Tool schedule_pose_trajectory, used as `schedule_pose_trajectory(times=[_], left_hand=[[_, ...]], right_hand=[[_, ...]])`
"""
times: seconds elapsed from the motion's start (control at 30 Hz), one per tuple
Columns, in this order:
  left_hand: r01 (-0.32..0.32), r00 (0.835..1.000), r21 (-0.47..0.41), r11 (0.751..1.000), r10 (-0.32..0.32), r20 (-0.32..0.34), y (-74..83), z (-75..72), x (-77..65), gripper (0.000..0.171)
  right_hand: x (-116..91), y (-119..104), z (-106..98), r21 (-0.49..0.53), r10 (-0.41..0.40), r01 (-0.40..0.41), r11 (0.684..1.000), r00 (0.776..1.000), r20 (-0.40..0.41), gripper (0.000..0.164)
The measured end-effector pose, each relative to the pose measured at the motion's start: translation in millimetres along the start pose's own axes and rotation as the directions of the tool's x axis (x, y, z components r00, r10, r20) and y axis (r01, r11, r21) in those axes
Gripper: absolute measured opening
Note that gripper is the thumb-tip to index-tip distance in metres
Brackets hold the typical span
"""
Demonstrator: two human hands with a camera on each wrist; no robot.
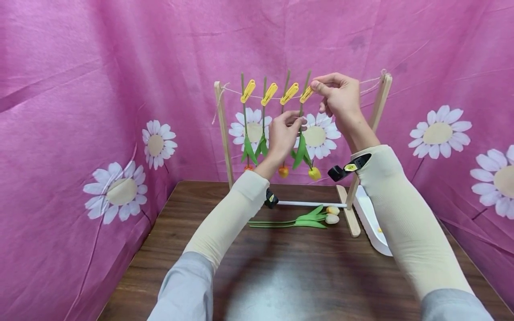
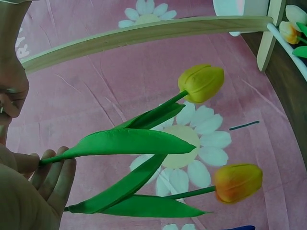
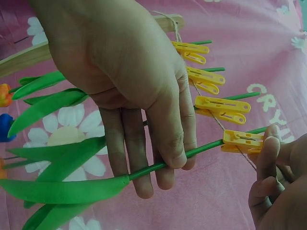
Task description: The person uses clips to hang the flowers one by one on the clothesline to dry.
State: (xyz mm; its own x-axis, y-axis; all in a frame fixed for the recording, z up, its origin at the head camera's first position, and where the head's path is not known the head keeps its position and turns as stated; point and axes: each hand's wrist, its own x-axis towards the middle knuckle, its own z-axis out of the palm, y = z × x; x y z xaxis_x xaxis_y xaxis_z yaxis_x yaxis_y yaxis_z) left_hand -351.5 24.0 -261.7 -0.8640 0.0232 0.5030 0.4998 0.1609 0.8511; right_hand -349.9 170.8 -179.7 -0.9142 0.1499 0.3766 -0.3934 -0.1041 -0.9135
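Observation:
In the head view my left hand [image 1: 284, 133] pinches the green stem of an artificial yellow tulip [image 1: 314, 173], which hangs bloom down. At the right, my right hand [image 1: 339, 96] pinches the end of a yellow clothespin [image 1: 306, 94] between thumb and finger. The right wrist view shows this clothespin [image 3: 237, 140] lying across the stem at the string, with the left thumb [image 3: 170, 148] against the stem lower down. Three more tulips hang upside down to the left from yellow clothespins, one with an orange bloom [image 2: 240, 182].
A thin string [image 1: 369, 83] runs between two wooden posts [image 1: 381, 96]. A white rod [image 1: 311, 204] joins the stand low down. White tulips [image 1: 332, 218] lie on the wooden table [image 1: 192, 209]. A white tray [image 1: 371, 223] stands at the right, partly behind the right arm.

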Motion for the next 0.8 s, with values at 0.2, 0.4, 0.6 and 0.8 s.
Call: schedule_pose_trajectory(times=[0.2, 0.4, 0.6, 0.8], left_hand=[[0.002, 1.000, 0.006, 1.000, -0.003, 0.004, -0.2, -0.4, -0.1, 0.022], [0.017, 1.000, 0.011, 1.000, -0.018, 0.014, 0.1, -0.2, -0.1, 0.023], [0.015, 1.000, 0.038, 0.999, -0.016, 0.023, -0.1, 0.7, 0.7, 0.024], [0.005, 0.999, 0.069, 0.998, -0.007, 0.034, -0.3, 0.9, 0.7, 0.026]], right_hand=[[-1.4, 0.9, -1.3, -0.065, 0.007, -0.005, 0.998, 0.999, 0.042, 0.022], [-3.0, 0.6, -3.5, -0.137, -0.005, 0.015, 0.990, 0.997, 0.079, 0.038], [-6.3, 1.8, -7.3, -0.086, -0.060, 0.067, 0.994, 0.995, 0.076, 0.042], [-12.7, 1.1, -14.7, -0.010, -0.146, 0.146, 0.989, 0.989, 0.005, 0.024]])
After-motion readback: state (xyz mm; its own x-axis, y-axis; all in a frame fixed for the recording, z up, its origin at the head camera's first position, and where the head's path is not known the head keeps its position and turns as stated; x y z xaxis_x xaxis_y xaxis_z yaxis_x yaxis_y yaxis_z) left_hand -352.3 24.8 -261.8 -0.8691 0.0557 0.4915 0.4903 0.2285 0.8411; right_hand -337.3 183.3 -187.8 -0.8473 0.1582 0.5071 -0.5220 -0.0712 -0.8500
